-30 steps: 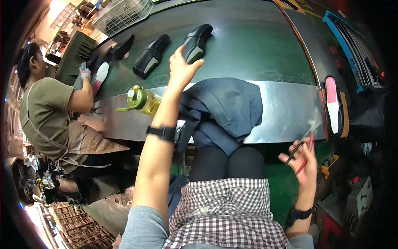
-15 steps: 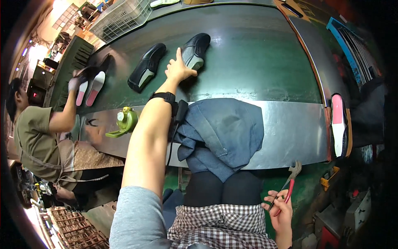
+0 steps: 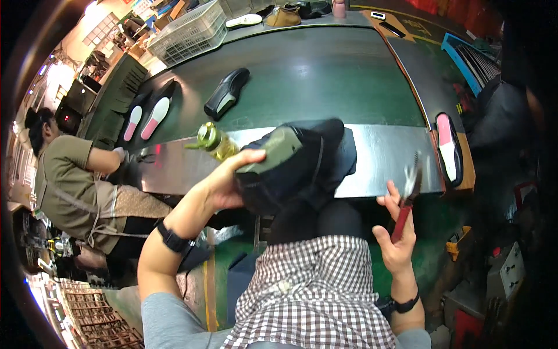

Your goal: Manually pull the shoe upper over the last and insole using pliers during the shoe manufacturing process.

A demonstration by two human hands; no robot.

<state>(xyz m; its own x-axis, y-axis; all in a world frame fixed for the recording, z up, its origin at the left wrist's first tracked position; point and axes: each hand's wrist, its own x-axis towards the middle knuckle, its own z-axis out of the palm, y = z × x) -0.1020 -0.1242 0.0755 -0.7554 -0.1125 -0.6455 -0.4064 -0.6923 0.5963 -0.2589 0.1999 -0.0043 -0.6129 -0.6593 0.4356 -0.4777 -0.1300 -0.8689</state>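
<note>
My left hand (image 3: 228, 181) grips a black shoe (image 3: 278, 164) with a grey-green sole, lifted over my lap, sole turned toward me. Behind it, dark blue cloth (image 3: 337, 152) lies draped over the steel edge of the bench (image 3: 383, 156). My right hand (image 3: 396, 231) holds red-handled pliers (image 3: 407, 198) upright, to the right of the shoe, near the bench edge. Another black shoe (image 3: 225, 93) lies on the dark green conveyor belt (image 3: 325, 75).
A green-capped bottle (image 3: 214, 141) stands on the steel edge left of the shoe. A person in an olive shirt (image 3: 70, 174) works at the left near two pink-lined insoles (image 3: 145, 116). A white basket (image 3: 187, 34) sits at the far left. A pink insole (image 3: 446, 139) lies at right.
My left hand took a black shoe off the belt and pulled it back over my lap. My right hand rose with the pliers toward the bench edge.
</note>
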